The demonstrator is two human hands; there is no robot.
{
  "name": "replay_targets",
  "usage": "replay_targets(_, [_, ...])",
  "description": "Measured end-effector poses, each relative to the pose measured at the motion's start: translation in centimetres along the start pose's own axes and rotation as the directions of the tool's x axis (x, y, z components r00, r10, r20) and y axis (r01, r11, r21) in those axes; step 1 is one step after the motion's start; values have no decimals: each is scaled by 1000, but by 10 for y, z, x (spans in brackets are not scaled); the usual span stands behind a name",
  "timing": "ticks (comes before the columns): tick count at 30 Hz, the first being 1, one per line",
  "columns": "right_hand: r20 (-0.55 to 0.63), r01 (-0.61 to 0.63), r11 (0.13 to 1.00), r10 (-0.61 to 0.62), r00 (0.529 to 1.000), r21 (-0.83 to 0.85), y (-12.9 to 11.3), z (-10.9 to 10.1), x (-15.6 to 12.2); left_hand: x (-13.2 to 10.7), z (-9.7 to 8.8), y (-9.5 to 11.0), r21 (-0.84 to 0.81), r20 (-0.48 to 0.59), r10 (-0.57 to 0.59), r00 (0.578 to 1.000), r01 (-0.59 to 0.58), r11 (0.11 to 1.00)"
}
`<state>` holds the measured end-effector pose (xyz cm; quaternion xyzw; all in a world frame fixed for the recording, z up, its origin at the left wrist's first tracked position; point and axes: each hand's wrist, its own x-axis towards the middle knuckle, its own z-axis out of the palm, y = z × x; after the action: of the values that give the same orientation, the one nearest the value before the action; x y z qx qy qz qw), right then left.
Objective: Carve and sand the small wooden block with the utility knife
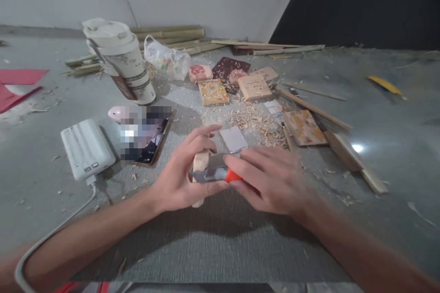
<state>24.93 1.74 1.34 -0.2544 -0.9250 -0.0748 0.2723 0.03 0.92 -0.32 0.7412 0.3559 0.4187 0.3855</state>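
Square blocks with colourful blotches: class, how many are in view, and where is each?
2. One blotched block lies left of the plain tan block; the other blotched block lies beyond the right hand. Others could be hidden.

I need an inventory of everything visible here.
Cup, power bank, cable: one each, white, left
Phone: one, dark, left
Oval object: one, pink, left
Bag: one, clear, back
Bamboo: several, green, back
Sheeting: some, red, left
Blocks: several, multicoloured, centre
Shavings: many, pale, centre
Square: one, white, centre
Curved object: one, yellow, right
Tools: several, brown, right
Wood piece: one, pale, centre
Knife: one, grey-orange, centre
Left hand: one, bare, centre
Right hand: one, bare, centre
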Motion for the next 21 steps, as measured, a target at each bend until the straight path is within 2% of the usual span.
replay_targets(4, [-12, -25, 999, 24, 1000, -37, -5, -1, -1, -1, 1, 2, 0, -41, -6, 999, 6, 1000])
replay_targets(9, [-90, -99, 993, 92, 992, -71, -15, 3, -1, -3, 2, 6, 14, -89, -21, 996, 23, 1000])
replay_targets(12, [-149, -192, 980, 183, 972, -47, -16, 2, 0, -4, 3, 8, 67, -98, -13, 995, 20, 998])
replay_targets(15, [-188, -238, 971, 233, 954, -5, -11, 0, -1, -4, 3, 8, 68, -110, -61, 992, 68, 995])
replay_targets(18, [-147, -203, 979, 205, 968, 28, -4, 0, -3, 0, 1, 5, 32, -123, -99, 987, 104, 994])
replay_targets(21, [-65, -156, 987, 159, 985, 49, -2, 2, -3, 3, 0, 3, 48, -92, -76, 993, 80, 996])
